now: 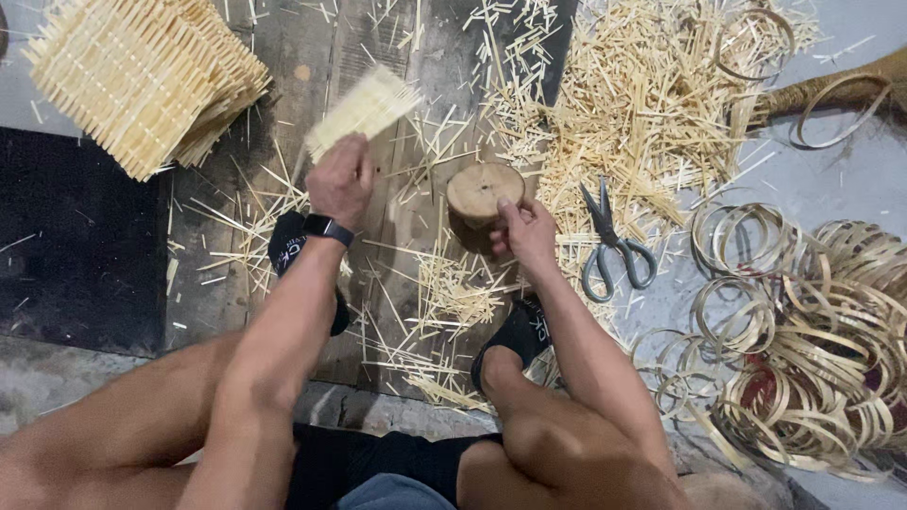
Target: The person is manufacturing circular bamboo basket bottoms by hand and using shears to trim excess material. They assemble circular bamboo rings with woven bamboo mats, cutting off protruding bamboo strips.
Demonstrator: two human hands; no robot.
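A: What are we holding in our left hand?

B: A small woven panel of pale bamboo slats. Our fingers are closed around its lower edge, and it sticks up and away from us, tilted to the right and a little blurred. A dark watch sits on that wrist.

A: And our right hand?

B: It grips the side of a round wooden block, thumb lying against the rim, fingers wrapped behind. The block stands upright on the wooden board that covers the floor in front of us, just right of the panel.

A: Where do we sit?

B: Low, knees apart, both feet in black socks resting on the board among loose bamboo splints.

A: What else lies about us?

B: At upper left, a stack of finished woven panels, well apart from the left hand. To the right of the block, a thick heap of cut bamboo sticks. A pair of scissors with grey handles lies at the edge of that heap, near our right hand but not touching it. Farther right, a pile of thin bamboo rings spreads over the grey floor, with a few more rings at the upper right corner.
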